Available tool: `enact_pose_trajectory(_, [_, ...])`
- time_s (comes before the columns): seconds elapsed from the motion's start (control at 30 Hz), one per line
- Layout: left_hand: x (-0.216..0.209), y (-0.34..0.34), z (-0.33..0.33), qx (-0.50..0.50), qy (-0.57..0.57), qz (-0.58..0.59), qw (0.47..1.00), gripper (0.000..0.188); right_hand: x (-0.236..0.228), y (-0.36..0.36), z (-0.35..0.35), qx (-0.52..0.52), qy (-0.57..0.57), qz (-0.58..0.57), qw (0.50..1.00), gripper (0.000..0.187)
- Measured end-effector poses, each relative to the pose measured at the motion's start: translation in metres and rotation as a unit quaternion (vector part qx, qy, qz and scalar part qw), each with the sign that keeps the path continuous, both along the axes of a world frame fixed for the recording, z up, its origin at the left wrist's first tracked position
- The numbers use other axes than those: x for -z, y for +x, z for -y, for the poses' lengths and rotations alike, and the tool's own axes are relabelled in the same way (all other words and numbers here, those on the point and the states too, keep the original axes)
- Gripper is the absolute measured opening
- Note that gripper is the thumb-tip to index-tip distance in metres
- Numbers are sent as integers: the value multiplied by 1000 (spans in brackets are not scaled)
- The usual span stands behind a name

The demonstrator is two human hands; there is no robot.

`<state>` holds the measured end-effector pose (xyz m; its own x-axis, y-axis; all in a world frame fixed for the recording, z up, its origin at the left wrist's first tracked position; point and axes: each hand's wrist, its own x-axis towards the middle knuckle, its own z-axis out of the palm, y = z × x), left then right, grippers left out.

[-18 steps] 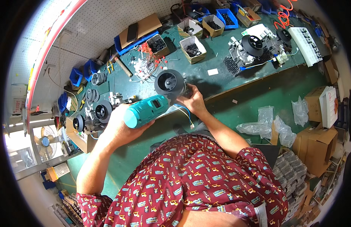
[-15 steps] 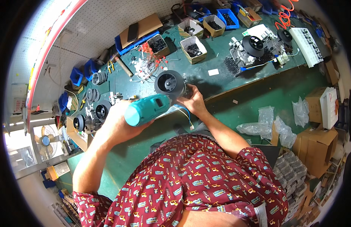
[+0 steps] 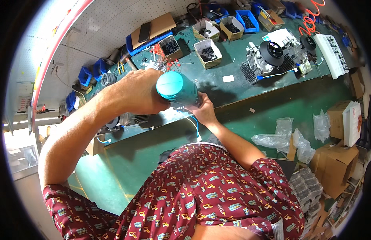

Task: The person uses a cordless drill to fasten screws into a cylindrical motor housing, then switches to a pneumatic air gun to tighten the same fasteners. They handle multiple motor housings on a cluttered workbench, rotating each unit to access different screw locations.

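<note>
My left hand [image 3: 143, 91] is wrapped around a teal power drill [image 3: 177, 87], whose rounded end faces up toward me. Beneath the drill, at the bench's near edge, my right hand [image 3: 204, 112] has its fingers closed on a dark blower unit [image 3: 200, 98]. The drill covers most of that unit, its round fan mouth included. Blue and white wires [image 3: 196, 127] ending in a white connector [image 3: 199, 139] hang down from beside my right hand. Where the drill's tip touches is hidden.
The green bench [image 3: 249, 86] carries open boxes of small black parts [image 3: 208, 54] at the back and two metal blower units [image 3: 269, 54] at the right. A white tray [image 3: 331, 56] stands at the far right. Plastic bags [image 3: 279, 138] and cartons [image 3: 333, 164] lie on the floor.
My left hand has brought the drill up and to the right, over the blower unit, tipping it more upright. The fan mouth, visible before, is covered. My right hand stays nearly in place.
</note>
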<state>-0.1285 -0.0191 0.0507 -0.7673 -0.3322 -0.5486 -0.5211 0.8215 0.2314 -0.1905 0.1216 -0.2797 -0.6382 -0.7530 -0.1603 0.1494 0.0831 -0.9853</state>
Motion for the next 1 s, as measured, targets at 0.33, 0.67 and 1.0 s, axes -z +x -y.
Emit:
enact_pose_trajectory(0.33, [1,0,-14,-25,-3,8,1000,45,-8,-2,-4,8,-4,-43,999,68])
enact_pose_trajectory(0.67, [-2,31,10,-20,203,-250,947,36,14,-4,3,-9,63,11,998,66])
enact_pose_trajectory(1.0, [31,174,22,-294,182,-339,875,37,-46,-79,-40,41,-21,338,940,18])
